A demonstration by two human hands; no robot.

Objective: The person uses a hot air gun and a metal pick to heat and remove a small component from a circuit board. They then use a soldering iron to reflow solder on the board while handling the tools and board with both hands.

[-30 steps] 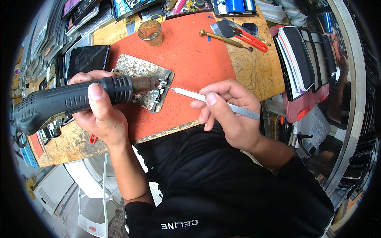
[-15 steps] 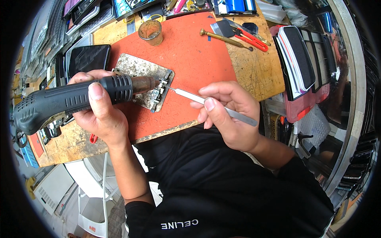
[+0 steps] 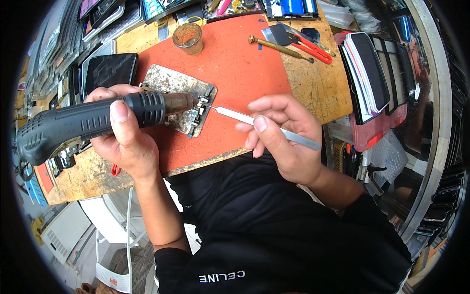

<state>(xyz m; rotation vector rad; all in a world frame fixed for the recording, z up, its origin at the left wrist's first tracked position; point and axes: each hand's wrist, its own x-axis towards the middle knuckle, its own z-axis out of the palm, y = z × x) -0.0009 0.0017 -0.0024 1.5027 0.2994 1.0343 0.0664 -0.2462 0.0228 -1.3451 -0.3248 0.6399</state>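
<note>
My left hand [image 3: 128, 147] is closed around the black body of a hot air gun [image 3: 78, 117]. Its brown metal nozzle points right, over a stained pale metal plate [image 3: 169, 76]. Clamped or lying along that plate's right side is a small circuit board [image 3: 198, 116] with metal parts, partly covered by the nozzle. In my right hand [image 3: 289, 137], silver tweezers [image 3: 236, 115] are pinched between thumb and fingers. The fine tip reaches the board's edge just beyond the nozzle; whether it touches or grips a part, I cannot make out.
An orange-red mat [image 3: 240, 63] covers the wooden bench [image 3: 320, 83]. Behind the plate stands a small dirty glass cup [image 3: 188, 40]. A black phone [image 3: 110, 71] lies at left. A brass screwdriver [image 3: 279, 46] and red-handled tool [image 3: 313, 49] lie far right, near stacked phone-like slabs [image 3: 367, 68].
The tweezers and my right hand have shifted very slightly right. The hot air gun stays over the board, with my left hand's grip the same.
</note>
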